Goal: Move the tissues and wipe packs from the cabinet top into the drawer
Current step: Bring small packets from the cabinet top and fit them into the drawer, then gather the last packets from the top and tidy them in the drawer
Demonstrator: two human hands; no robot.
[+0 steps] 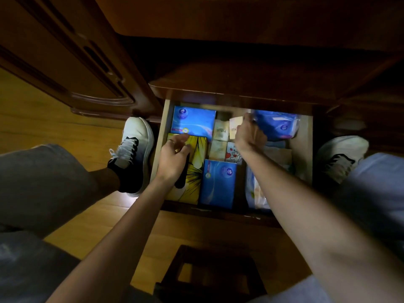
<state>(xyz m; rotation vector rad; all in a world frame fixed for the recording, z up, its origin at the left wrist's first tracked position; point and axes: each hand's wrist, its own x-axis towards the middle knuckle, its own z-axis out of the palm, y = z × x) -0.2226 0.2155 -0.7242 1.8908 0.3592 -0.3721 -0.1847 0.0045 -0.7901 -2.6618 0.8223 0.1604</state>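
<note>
The open wooden drawer (157, 141) lies below me, packed with tissue items. A blue tissue box (193, 121) sits at its back left and another blue box (218, 182) at the front middle. A yellow tissue box (197, 158) lies at the front left, and my left hand (175, 156) rests over it with fingers spread, a ring on one finger. My right hand (249, 133) grips a soft blue tissue pack (277, 124) at the back right of the drawer. Small beige packs (219, 136) and a heart-printed pack (232, 153) fill the middle.
Pale plastic wipe packs (255, 189) lie at the drawer's front right. My white and black shoes (131, 154) (341, 158) stand on the wooden floor either side of the drawer. A dark wooden stool (209, 274) is under me. The cabinet door (72, 60) is to the left.
</note>
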